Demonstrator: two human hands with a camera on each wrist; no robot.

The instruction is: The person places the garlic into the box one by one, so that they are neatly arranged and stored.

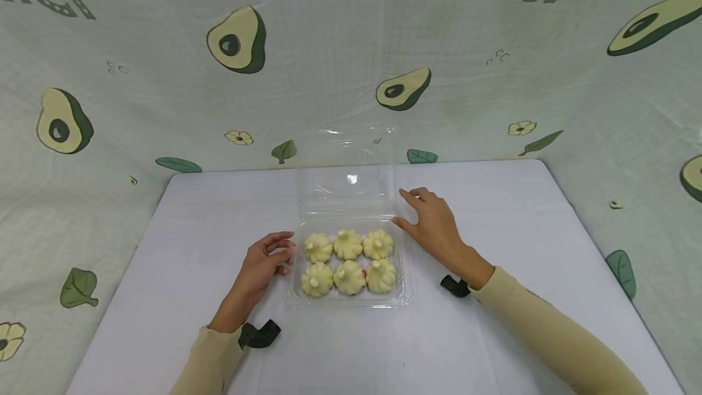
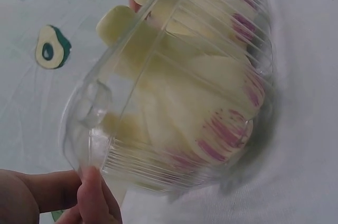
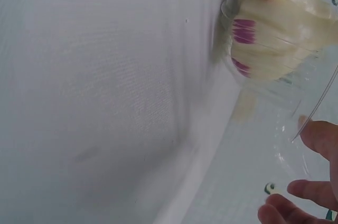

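A clear plastic clamshell container [image 1: 351, 302] stands on the white table, its lid [image 1: 351, 191] raised at the back. Several garlic bulbs [image 1: 348, 244] sit in two rows in its base; the wrist views show purple streaks on their lower parts. At the container's left side my left hand [image 1: 262, 267] pinches the rim near a corner, as the left wrist view shows with the thumb [image 2: 91, 195]. My right hand [image 1: 433, 224] is at the back right corner, fingers spread. Its thumb [image 3: 317, 137] touches or nearly touches the container's edge; the other fingers are near the lid's side.
White cloth covers the table [image 1: 466, 346]. Behind it hangs a pale curtain [image 1: 318, 35] printed with avocados and leaves, close to the raised lid. A black wrist-worn piece [image 1: 262, 334] shows under the left wrist, another [image 1: 455, 286] under the right.
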